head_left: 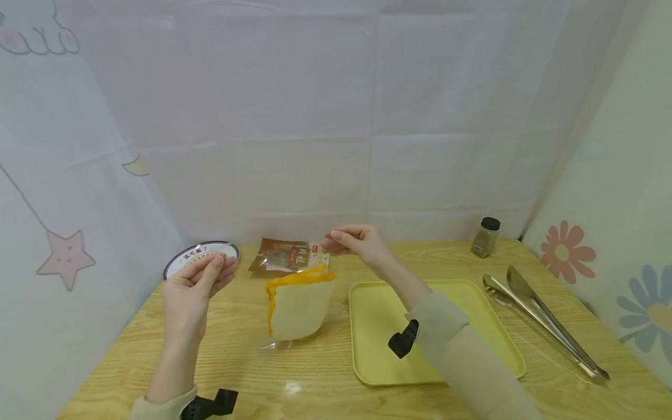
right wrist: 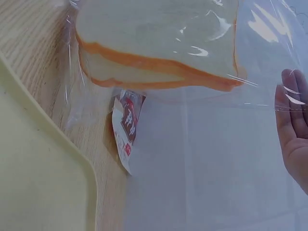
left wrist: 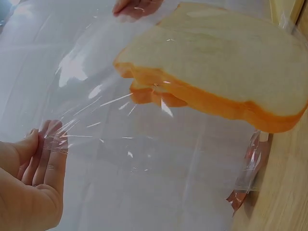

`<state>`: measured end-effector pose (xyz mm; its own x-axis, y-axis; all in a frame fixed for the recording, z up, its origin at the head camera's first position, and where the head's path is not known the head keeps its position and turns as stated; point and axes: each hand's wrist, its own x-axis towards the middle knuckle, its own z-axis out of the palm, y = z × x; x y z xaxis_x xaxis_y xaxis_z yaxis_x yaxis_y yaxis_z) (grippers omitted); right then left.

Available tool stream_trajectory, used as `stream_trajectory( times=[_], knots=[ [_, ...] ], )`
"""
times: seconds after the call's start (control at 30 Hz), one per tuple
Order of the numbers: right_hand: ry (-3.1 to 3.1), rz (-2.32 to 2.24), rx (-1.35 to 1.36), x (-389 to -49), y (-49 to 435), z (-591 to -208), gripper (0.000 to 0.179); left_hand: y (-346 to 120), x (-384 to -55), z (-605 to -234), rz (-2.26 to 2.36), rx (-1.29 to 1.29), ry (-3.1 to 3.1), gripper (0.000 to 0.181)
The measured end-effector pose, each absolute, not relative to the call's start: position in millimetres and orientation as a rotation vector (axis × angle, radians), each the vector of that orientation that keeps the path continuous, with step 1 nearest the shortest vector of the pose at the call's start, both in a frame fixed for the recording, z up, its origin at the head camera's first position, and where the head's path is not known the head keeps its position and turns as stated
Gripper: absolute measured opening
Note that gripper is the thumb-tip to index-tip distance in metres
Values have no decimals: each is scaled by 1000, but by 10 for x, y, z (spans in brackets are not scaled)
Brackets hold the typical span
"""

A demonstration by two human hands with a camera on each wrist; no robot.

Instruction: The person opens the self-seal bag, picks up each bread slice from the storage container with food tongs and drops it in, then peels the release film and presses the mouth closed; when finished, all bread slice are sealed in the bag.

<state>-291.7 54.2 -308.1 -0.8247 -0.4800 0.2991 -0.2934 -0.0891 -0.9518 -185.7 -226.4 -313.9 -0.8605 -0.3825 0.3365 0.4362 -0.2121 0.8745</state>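
Observation:
Two slices of white bread with orange crusts sit inside a clear plastic bag, tilted between my hands. At the left, my left hand pinches one edge of the bag's film between thumb and fingers. My right hand, higher and to the right of the bread, holds the film's other side with thumb and fingertips together. In the right wrist view, the fingers of the right hand lie against the clear film. The film between the hands hardly shows in the head view.
A brown and white packet lies behind the bread. An oval plate is at back left, partly behind the left hand. A yellow tray lies under the right forearm. Metal tongs and a black-lidded jar are at right.

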Motion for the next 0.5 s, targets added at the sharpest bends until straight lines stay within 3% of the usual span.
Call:
stream_trajectory(
  times=[0.5],
  knots=[
    [2003,-2126,-875,-2521,673,-3088,29,-2361,-1926,-3185,-2053,-293,-1705,12]
  ],
)
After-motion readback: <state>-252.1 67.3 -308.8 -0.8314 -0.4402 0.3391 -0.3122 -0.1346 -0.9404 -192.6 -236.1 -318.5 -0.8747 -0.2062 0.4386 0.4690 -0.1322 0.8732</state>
